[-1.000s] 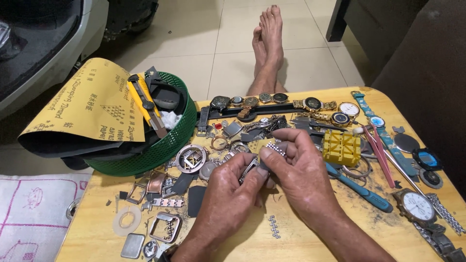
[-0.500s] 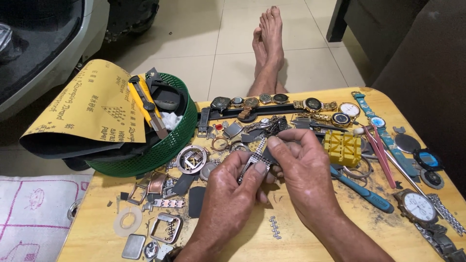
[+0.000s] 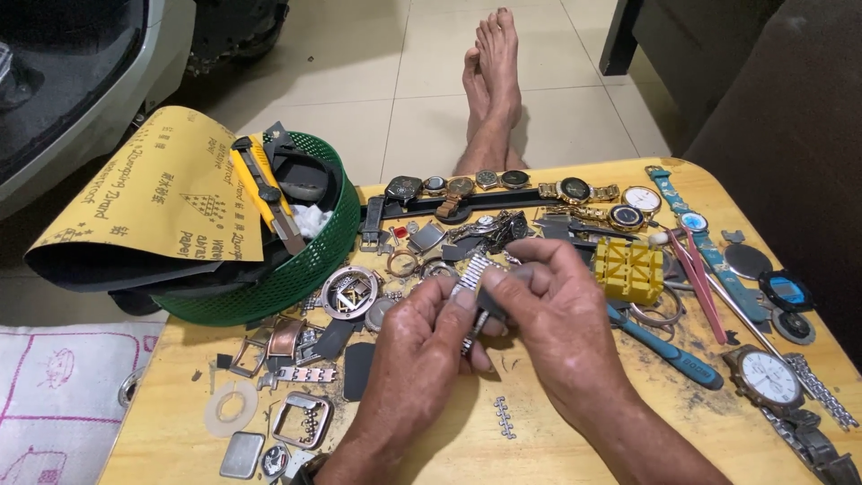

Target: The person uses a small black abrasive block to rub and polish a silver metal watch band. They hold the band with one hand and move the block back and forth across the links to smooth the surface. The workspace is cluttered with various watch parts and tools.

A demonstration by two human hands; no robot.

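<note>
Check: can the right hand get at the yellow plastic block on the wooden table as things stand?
Probably yes. The yellow plastic block sits just beside the right hand with nothing between them. But both hands pinch a metal watch band, so the right hand would have to let go first.

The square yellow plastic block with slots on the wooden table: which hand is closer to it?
Right. The right hand lies just beside the yellow plastic block, nearly touching its near-left edge. The left hand sits farther away, beyond the right hand.
</note>
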